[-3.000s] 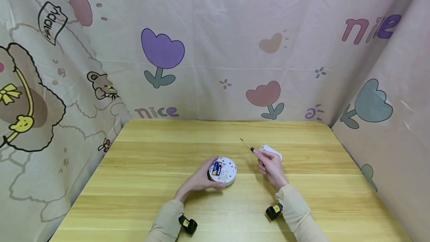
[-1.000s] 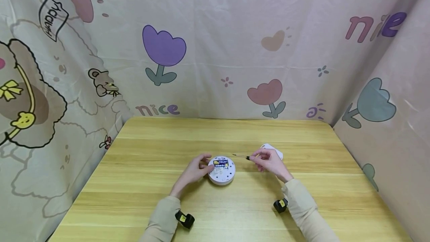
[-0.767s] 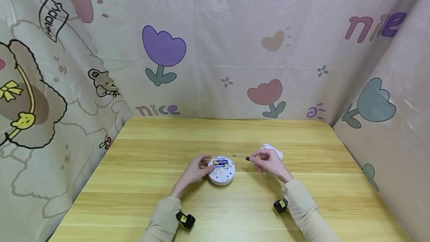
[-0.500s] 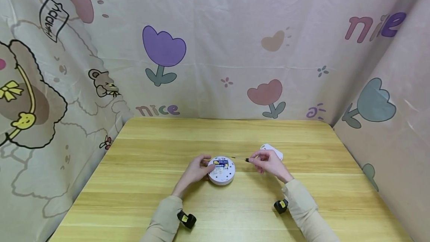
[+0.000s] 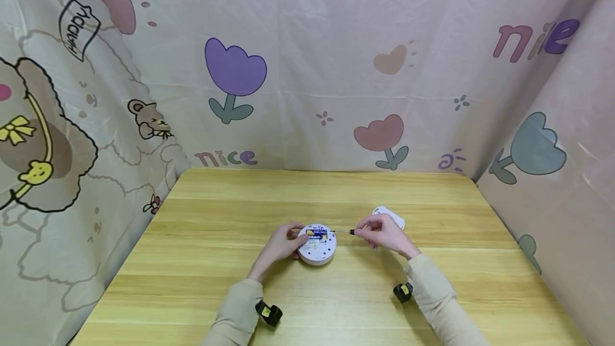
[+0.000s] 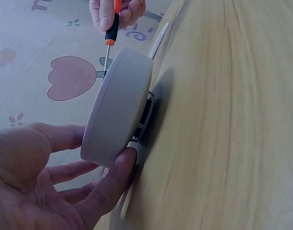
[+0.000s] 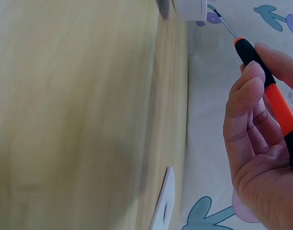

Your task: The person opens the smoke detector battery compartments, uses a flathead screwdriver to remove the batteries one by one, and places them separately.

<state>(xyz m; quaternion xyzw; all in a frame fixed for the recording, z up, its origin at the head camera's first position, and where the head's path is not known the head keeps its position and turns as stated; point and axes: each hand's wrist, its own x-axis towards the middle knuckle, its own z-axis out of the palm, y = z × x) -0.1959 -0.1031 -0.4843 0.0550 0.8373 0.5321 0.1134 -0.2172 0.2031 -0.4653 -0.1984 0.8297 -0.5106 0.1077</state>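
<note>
A round white device [image 5: 317,252], shaped like a thick disc with small dark marks and a blue and yellow patch on its face, sits mid-table. My left hand [image 5: 282,242] grips it by the left rim, thumb over the face; the left wrist view shows fingers around its side [image 6: 115,100] and a dark bracket-like part beneath. My right hand [image 5: 381,231] pinches a screwdriver [image 5: 352,232] with an orange and black handle [image 7: 280,105]. The slim shaft points left, its tip over the face near the right edge; whether it touches I cannot tell.
A flat white piece [image 5: 395,218] with rounded corners lies on the wooden table [image 5: 240,196] behind my right hand, and a slot shows in it in the right wrist view. A patterned cloth [image 5: 288,68] hangs behind and at both sides. Black wrist cameras [image 5: 269,314] hang by the sleeves.
Since the earliest frame, the device has been turned, moving its blue patch toward the far side. The screwdriver has swung from pointing up-left to level, its tip dropping to the device's face.
</note>
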